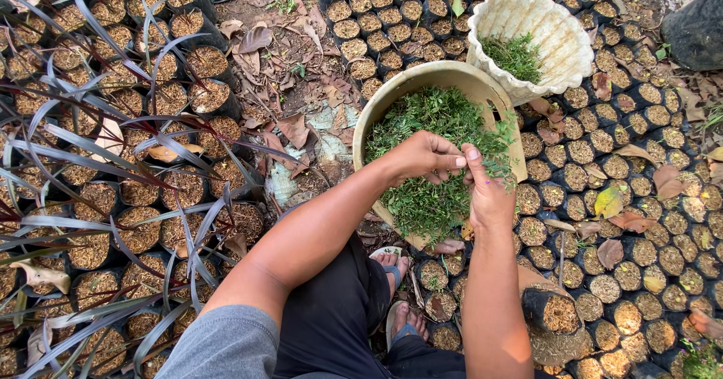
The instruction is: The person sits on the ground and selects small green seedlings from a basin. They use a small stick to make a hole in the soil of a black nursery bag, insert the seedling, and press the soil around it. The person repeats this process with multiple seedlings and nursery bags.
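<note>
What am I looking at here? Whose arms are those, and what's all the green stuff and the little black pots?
The camera sits on a person's head and looks down, so you see their own arms and feet. The left hand and right hand meet over a tan bowl full of green cuttings, pinching some between the fingers. Behind it stands a white bowl with a few more cuttings. All around on the ground are small black bags filled with soil, dry leaves, and purple-leaved plants on the left.

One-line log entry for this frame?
left hand pinching green cuttings | right hand beside it, in cuttings | round tan bowl tilted | white scalloped basket behind
</note>
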